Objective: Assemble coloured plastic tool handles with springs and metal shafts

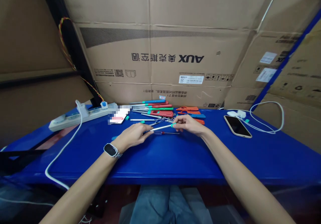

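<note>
A thin silver metal tube [162,128] with a green collar [173,125] is held between my two hands above the blue table. My left hand [134,133] pinches its left end between thumb and fingers. At the collar end, my right hand [187,124] closes its fingertips on the tube. Just below lies a thin rod with a small red piece [163,133], partly covered by my left hand. Behind the hands are several lighter-like sticks with coloured handles [162,113] and metal tubes. Orange handle shells [188,108] and a blue one [199,116] lie beyond my right hand.
A white power strip [82,116] with a trailing white cable [65,143] stands at the left, beside a pale card-like item [122,113]. On the right lie a phone [237,126], white chargers [237,114] and a coiled cable. A cardboard wall [163,40] closes off the back.
</note>
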`<state>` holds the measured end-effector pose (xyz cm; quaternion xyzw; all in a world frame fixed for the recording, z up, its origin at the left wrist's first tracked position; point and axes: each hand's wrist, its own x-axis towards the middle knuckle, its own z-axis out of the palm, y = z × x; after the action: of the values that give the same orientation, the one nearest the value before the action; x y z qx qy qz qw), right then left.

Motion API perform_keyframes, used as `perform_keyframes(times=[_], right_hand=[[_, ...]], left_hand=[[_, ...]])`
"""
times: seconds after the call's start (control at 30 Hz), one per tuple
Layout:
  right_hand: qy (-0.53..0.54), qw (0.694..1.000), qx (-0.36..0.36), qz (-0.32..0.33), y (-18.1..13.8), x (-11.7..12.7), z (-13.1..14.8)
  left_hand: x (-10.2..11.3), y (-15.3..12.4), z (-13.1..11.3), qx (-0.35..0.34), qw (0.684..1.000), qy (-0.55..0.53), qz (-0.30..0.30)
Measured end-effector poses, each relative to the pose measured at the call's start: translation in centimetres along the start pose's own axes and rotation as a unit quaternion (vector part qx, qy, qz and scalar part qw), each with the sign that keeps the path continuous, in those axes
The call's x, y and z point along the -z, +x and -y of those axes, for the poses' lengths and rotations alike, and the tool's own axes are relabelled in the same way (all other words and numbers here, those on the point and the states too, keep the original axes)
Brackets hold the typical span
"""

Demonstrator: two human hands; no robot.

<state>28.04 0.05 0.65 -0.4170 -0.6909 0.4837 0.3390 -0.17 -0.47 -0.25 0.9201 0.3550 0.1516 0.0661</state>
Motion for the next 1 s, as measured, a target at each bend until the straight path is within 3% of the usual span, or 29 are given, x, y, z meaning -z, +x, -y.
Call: perform_keyframes(times=[0.23, 0.53, 0.8, 1.0], right_hand=[[0.050, 0.998, 0.026, -0.013, 0.0, -0.5, -0.9], [0.211, 0.959, 0.091, -0.167, 1.1, -3.7, -1.5], [0.150, 0.954, 0.108, -0.234, 1.3, -4.7, -1.7], [0.043, 0.972, 0.107, -0.204, 0.8, -3.5, -1.0]], left_hand=[[0.1, 0.0, 0.1, 0.000, 1.000, -0.020, 0.003], [0.3, 0.3, -0.1, 0.023, 0.997, -0.056, -0.038], [0.0, 0.3, -0.1, 0.031, 0.998, -0.031, -0.037], [0.0, 0.4, -0.4, 0.023, 0.998, -0.019, -0.049]])
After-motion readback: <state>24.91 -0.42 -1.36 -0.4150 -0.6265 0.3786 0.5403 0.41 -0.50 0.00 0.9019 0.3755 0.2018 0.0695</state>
